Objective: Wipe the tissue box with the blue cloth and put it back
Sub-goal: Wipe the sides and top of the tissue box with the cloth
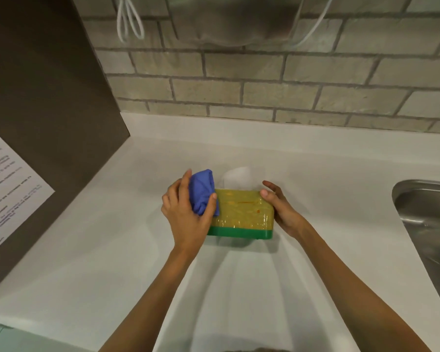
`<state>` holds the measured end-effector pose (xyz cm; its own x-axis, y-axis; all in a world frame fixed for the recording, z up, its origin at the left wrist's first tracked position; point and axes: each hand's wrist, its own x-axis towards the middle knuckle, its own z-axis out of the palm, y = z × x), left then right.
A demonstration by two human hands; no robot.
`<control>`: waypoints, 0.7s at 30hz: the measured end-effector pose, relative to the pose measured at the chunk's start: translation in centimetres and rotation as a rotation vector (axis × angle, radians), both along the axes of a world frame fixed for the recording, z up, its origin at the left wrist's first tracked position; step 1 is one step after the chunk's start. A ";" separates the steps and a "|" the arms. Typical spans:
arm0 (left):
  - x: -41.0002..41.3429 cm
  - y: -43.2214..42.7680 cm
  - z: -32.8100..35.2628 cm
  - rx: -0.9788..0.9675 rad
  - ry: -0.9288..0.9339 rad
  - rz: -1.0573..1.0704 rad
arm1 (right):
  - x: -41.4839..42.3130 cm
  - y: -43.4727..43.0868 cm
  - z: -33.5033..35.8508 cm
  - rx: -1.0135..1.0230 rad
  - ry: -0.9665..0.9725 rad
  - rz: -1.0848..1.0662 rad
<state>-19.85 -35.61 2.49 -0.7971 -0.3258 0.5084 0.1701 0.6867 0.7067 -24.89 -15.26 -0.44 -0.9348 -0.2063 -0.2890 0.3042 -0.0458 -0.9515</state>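
Observation:
A yellow tissue box (244, 209) with a green base stands on the white counter (112, 250), and a white tissue (238, 176) sticks up from its top. My left hand (186, 214) grips a bunched blue cloth (202, 190) and presses it against the box's left end. My right hand (282, 207) holds the box's right end, thumb on the top corner and fingers behind.
A steel sink (429, 224) is set into the counter at the right. A dark panel (48, 123) with a printed sheet (8, 191) stands on the left. A brick wall (264, 85) rises behind, with white cords (130, 21) hanging down.

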 end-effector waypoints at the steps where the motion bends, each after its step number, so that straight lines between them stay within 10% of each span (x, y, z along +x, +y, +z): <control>1: -0.1 0.3 -0.1 -0.044 -0.029 0.025 | 0.2 0.0 0.0 0.007 0.001 -0.006; 12: 0.9 -1.2 -2.5 0.162 -0.037 -0.183 | 0.8 0.0 0.1 0.038 0.014 -0.056; 21: 1.7 1.3 -1.9 -0.409 -0.067 -0.183 | 0.9 0.2 0.4 0.093 0.008 -0.068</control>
